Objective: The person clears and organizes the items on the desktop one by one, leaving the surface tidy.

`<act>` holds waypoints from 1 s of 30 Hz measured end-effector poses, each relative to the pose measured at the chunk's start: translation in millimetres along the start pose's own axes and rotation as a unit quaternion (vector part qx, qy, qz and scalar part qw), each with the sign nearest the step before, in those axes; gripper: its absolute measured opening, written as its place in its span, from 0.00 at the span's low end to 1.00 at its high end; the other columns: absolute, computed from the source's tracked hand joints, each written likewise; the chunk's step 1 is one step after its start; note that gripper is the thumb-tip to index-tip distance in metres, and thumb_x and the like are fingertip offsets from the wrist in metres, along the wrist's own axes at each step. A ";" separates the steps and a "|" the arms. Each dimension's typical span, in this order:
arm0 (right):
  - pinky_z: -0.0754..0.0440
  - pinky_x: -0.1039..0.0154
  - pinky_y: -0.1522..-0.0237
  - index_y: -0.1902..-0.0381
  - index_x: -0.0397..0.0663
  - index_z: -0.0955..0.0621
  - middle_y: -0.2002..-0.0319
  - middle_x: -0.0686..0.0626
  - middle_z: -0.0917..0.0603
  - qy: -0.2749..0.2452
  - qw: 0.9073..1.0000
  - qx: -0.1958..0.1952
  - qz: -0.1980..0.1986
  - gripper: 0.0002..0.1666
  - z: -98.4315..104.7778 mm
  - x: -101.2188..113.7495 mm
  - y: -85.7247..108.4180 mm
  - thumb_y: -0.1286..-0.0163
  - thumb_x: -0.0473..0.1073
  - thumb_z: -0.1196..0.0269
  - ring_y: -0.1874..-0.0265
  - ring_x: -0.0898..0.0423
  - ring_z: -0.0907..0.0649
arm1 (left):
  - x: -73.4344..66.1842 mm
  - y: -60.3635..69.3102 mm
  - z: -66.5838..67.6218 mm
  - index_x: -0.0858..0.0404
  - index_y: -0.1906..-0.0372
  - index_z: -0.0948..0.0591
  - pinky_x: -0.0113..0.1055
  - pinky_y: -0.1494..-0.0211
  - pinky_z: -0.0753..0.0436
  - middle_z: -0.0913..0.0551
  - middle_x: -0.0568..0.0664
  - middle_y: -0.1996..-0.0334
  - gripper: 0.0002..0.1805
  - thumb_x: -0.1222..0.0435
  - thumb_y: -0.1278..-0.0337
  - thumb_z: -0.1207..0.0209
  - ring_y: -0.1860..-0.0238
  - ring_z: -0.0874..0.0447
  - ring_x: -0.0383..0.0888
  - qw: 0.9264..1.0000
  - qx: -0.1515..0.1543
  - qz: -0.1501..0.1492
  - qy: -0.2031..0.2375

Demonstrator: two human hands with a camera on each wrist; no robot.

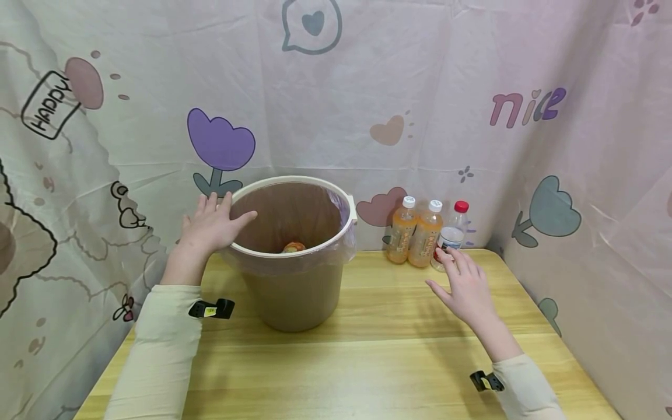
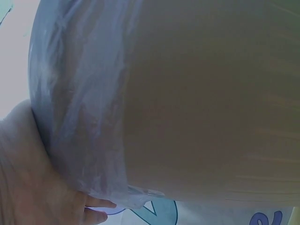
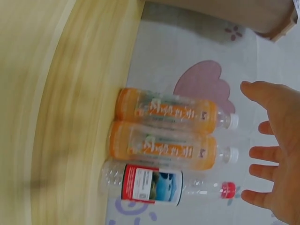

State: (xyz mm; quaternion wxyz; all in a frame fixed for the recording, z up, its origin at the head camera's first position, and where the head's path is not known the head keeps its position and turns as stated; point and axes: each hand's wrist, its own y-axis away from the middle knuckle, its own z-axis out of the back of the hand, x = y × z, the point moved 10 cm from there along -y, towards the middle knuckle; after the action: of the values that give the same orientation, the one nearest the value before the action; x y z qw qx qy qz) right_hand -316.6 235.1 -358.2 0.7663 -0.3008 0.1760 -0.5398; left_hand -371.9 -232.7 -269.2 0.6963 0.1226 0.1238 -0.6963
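Observation:
A brown trash can with a pale rim and a thin translucent bag folded over it stands on the table. My left hand is at the left side of its rim, fingers spread; whether it touches the rim I cannot tell. Inside the can, something orange and white is partly visible. My right hand hovers with fingers extended, nearest a clear bottle with a red cap. Beside that bottle are two orange-tinted bottles with white caps, one in the middle and one at left.
The wooden table runs back to a patterned cloth, which also hangs along both sides. All three bottles stand upright at the table's back edge, to the right of the can.

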 end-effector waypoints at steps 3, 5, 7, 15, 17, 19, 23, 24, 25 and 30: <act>0.29 0.31 0.46 0.35 0.46 0.29 0.40 0.35 0.26 0.005 1.000 0.003 -0.006 0.44 1.0 -6.1 1.5 0.48 0.53 0.28 0.40 0.33 0.28 | 0.5 -0.4 -0.3 0.67 0.23 0.62 0.76 0.32 0.68 0.67 0.73 0.25 0.56 0.28 0.39 0.69 0.24 0.79 0.68 1.000 0.000 0.000 0.000; 0.29 0.31 0.45 0.35 0.46 0.29 0.40 0.35 0.26 0.010 1.000 0.007 -0.010 0.44 0.9 -10.2 2.4 0.48 0.53 0.28 0.40 0.33 0.28 | 0.8 -0.7 -0.4 0.67 0.23 0.62 0.76 0.32 0.68 0.67 0.73 0.25 0.56 0.27 0.39 0.70 0.24 0.78 0.68 1.000 0.000 0.000 -0.001; 0.30 0.31 0.45 0.34 0.46 0.29 0.39 0.34 0.26 0.014 1.000 0.012 -0.015 0.45 0.6 -14.4 3.4 0.48 0.53 0.28 0.40 0.33 0.28 | 1.2 -1.4 -0.7 0.67 0.23 0.62 0.76 0.32 0.68 0.67 0.73 0.25 0.56 0.28 0.39 0.70 0.24 0.78 0.68 1.000 -0.001 0.000 -0.002; 0.29 0.30 0.47 0.34 0.45 0.30 0.39 0.33 0.27 0.029 0.999 0.026 -0.030 0.44 -0.9 -33.3 4.7 0.46 0.53 0.28 0.40 0.33 0.28 | 2.8 -2.7 -1.8 0.66 0.23 0.63 0.75 0.32 0.68 0.68 0.73 0.25 0.55 0.29 0.37 0.69 0.24 0.78 0.68 1.000 0.000 0.000 -0.001; 0.28 0.30 0.48 0.34 0.45 0.30 0.39 0.33 0.27 0.031 0.999 0.026 -0.033 0.44 -1.2 -38.5 4.3 0.46 0.52 0.28 0.40 0.33 0.28 | 3.2 -2.7 -1.9 0.66 0.23 0.63 0.75 0.32 0.68 0.68 0.73 0.25 0.54 0.29 0.37 0.69 0.24 0.79 0.68 1.000 0.001 0.001 0.001; 0.28 0.29 0.48 0.35 0.44 0.29 0.39 0.33 0.27 0.031 0.999 0.022 -0.033 0.43 -1.0 -43.6 3.8 0.46 0.52 0.28 0.40 0.33 0.28 | 3.6 -2.9 -2.1 0.66 0.23 0.63 0.75 0.32 0.68 0.68 0.73 0.25 0.54 0.30 0.37 0.69 0.24 0.79 0.68 1.000 0.001 0.001 0.002; 0.28 0.30 0.47 0.36 0.42 0.29 0.41 0.34 0.26 0.034 0.999 0.013 -0.032 0.42 -0.1 -53.2 2.1 0.46 0.50 0.28 0.42 0.32 0.27 | 3.5 -3.0 -2.4 0.66 0.23 0.63 0.76 0.32 0.68 0.68 0.73 0.25 0.54 0.30 0.36 0.69 0.24 0.79 0.68 1.000 0.002 0.001 0.003; 0.28 0.30 0.47 0.36 0.42 0.29 0.41 0.34 0.26 0.036 0.999 0.013 -0.033 0.42 -0.3 -55.5 1.5 0.46 0.50 0.28 0.42 0.32 0.27 | 3.2 -2.9 -2.4 0.66 0.23 0.63 0.76 0.32 0.68 0.68 0.73 0.25 0.53 0.30 0.36 0.68 0.24 0.79 0.68 1.000 0.002 0.001 0.003; 0.28 0.30 0.47 0.36 0.41 0.29 0.41 0.34 0.26 0.038 0.999 0.016 -0.036 0.42 -0.7 -57.6 0.8 0.46 0.50 0.29 0.42 0.32 0.27 | 3.1 -2.9 -2.3 0.66 0.23 0.63 0.76 0.32 0.68 0.68 0.73 0.25 0.54 0.30 0.36 0.69 0.24 0.79 0.68 1.000 0.002 0.000 0.003; 0.29 0.30 0.48 0.35 0.40 0.30 0.41 0.33 0.27 0.050 0.996 0.038 -0.055 0.40 -4.7 -68.7 -4.0 0.41 0.50 0.30 0.41 0.33 0.28 | 2.0 -2.7 -1.9 0.66 0.23 0.62 0.76 0.32 0.68 0.67 0.73 0.25 0.55 0.29 0.38 0.69 0.24 0.78 0.68 1.000 -0.002 -0.002 0.005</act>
State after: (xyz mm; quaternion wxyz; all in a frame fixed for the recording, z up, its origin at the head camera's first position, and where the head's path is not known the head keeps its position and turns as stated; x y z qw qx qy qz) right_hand -346.7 297.0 -362.9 0.7364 -0.2533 0.1766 -0.6019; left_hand -374.5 -233.9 -271.7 0.6946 0.1244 0.1286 -0.6968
